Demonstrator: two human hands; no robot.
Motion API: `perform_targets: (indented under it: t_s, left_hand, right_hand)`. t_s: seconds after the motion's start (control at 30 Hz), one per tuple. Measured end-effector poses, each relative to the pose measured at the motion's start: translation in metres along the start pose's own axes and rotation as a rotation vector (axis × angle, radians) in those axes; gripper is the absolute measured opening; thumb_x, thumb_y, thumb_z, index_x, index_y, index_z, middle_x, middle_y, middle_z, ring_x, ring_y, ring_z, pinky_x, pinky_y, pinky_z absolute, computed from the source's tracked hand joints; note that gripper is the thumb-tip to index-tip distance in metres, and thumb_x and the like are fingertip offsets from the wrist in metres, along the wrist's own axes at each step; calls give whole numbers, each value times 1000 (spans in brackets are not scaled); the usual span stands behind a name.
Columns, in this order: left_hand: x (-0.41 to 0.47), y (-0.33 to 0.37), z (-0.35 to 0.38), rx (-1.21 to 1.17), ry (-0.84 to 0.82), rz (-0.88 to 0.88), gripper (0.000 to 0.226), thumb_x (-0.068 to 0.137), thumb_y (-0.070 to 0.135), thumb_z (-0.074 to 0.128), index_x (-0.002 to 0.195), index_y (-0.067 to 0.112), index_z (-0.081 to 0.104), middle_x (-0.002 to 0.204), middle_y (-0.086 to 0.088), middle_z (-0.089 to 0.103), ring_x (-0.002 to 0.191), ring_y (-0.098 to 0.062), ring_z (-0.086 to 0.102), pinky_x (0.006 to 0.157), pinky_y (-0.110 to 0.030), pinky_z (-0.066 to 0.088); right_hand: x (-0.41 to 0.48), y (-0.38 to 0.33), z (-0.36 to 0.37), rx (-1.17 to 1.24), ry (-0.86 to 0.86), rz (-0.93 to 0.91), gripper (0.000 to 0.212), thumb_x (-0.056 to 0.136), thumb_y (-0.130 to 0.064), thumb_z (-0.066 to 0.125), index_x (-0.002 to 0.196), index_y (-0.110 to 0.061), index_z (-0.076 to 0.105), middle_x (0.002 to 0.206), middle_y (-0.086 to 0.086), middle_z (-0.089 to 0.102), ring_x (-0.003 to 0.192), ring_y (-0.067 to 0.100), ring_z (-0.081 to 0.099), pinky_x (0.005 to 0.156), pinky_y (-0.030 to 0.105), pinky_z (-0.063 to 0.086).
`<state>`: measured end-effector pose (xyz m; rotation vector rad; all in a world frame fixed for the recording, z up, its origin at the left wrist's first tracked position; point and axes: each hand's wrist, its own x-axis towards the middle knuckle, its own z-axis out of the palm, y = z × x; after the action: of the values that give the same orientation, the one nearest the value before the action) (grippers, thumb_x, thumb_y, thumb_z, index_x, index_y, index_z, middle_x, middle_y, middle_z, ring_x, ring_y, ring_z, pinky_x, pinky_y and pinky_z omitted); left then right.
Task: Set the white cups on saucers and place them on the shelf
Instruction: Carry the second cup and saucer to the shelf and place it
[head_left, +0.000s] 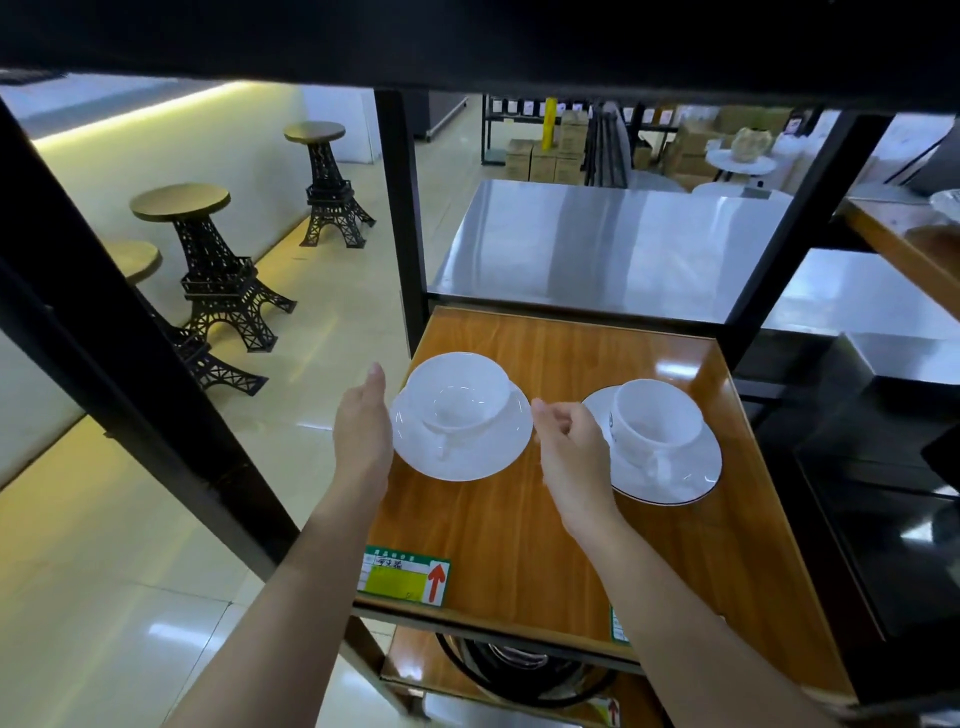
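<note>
- While both hands flank the left cup set: wooden shelf (566, 519) carries two white cup-and-saucer sets, side by side, apart from each other.
- Left cup (457, 397): upright on left saucer (462, 457), empty, handle turned toward the camera. Saucer overhangs or sits right at the shelf's left edge; cannot tell which.
- Right cup (655, 413): upright on right saucer (675, 480), handle toward the camera. Saucer has a thin dark rim line and a small printed mark, partly hidden behind the right hand.
- Left hand (362, 431): flat and open, fingers together and extended, palm facing the left saucer's rim. Just beside the rim, possibly touching; contact not clear. Holds nothing.
- Right hand (569, 441): between the two saucers, fingers loosely curled inward, thumb and forefinger near the left saucer's right rim. Nothing visibly pinched; contact with either saucer cannot be told.
- Price label (404, 574) with a red arrow: stuck on the shelf's front edge, left side. Second label, further right, mostly hidden by the right forearm.
- Black metal frame (400, 208): uprights at the shelf corners, dark board overhead.
- Lower shelf: dark round item partly visible, unidentified.
- Background: three tower-shaped stools (208, 249) on a glossy tiled floor, left; steel table top (597, 244) behind the shelf; cardboard boxes (545, 156) further back.
</note>
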<state>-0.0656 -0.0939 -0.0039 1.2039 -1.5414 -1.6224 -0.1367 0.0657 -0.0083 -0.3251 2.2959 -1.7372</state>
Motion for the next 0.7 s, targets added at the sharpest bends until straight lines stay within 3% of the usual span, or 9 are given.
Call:
perform_targets:
  t_s: [0.07,0.17,0.33,0.4,0.57,0.7]
  left_hand:
    - [3,-9,-5,135,43,-26,55,93,51,36,126,10,50,113,-3,54,102,-20,47,88,-37,35]
    - [3,-20,-9,307,-16,32,44,89,40,51,122,12,53,116,-8,59,106,-27,53,92,-44,45]
    - [0,-22,-9,344,-54,94,31,81,18,59,112,19,59,112,-12,61,100,-31,59,88,-52,51]
    - [-1,-23,-9,335,-53,97,31,83,16,59,113,20,59,114,-12,60,101,-31,59,88,-52,52]
    - [0,-26,-10,294,-61,115,32,87,23,60,119,23,61,118,-13,60,104,-30,59,89,-52,51]
    - [3,-26,-10,281,-32,69,39,88,31,59,125,19,56,124,-12,57,111,-30,55,96,-52,47]
  right_hand:
    - [1,6,-1,-86,1,55,30,90,-37,49,109,-15,55,80,-3,60,68,9,57,53,19,39]
    - [-3,9,3,-121,-135,133,28,90,-34,52,113,-17,51,77,2,62,54,9,53,42,17,38]
    - [-5,10,8,-89,-183,175,32,91,-28,56,120,-19,47,79,3,66,47,9,52,37,15,40]
    - [-4,11,9,-79,-184,173,31,91,-26,56,120,-19,47,81,3,67,50,9,52,41,16,41]
    - [-2,14,12,-59,-150,157,30,92,-23,55,120,-18,47,82,3,67,65,11,57,72,28,48]
    - [-5,11,11,-51,-124,131,29,92,-27,55,119,-20,47,83,3,66,64,10,57,65,24,47]
